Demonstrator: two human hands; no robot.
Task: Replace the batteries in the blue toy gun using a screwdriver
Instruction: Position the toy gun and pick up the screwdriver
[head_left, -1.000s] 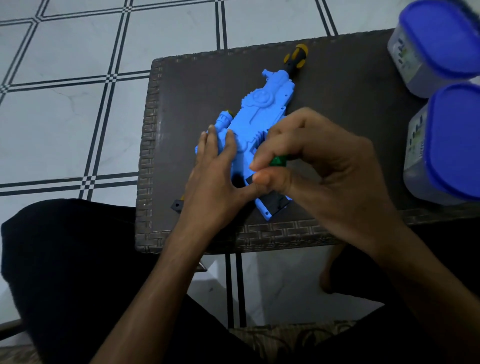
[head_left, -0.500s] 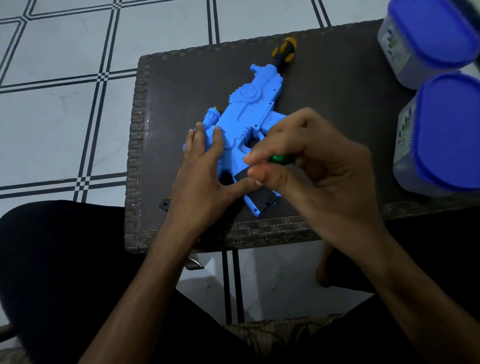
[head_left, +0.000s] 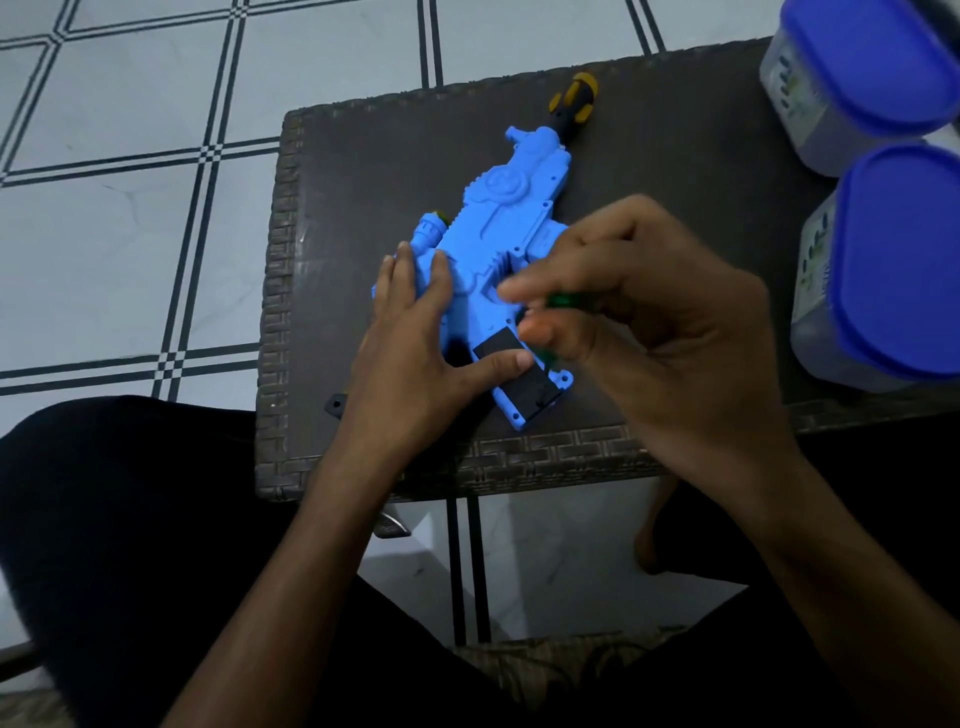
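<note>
While the blue toy gun (head_left: 498, 244) lies flat on a dark table (head_left: 675, 171) with a woven wicker-pattern rim, the left hand (head_left: 415, 353) rests on it with fingers straight, its thumb pressing the black panel on the grip. Just beside it, the right hand (head_left: 644, 322) hovers above the grip, fingertips pinching a small green battery (head_left: 563, 300). A screwdriver (head_left: 574, 104) with a yellow-and-black handle lies at the gun's far end, partly hidden behind it. Two clear containers with blue lids (head_left: 883, 62) stand at the table's right edge. Beyond the table, the floor (head_left: 130, 208) is pale tile crossed by dark double lines.
</note>
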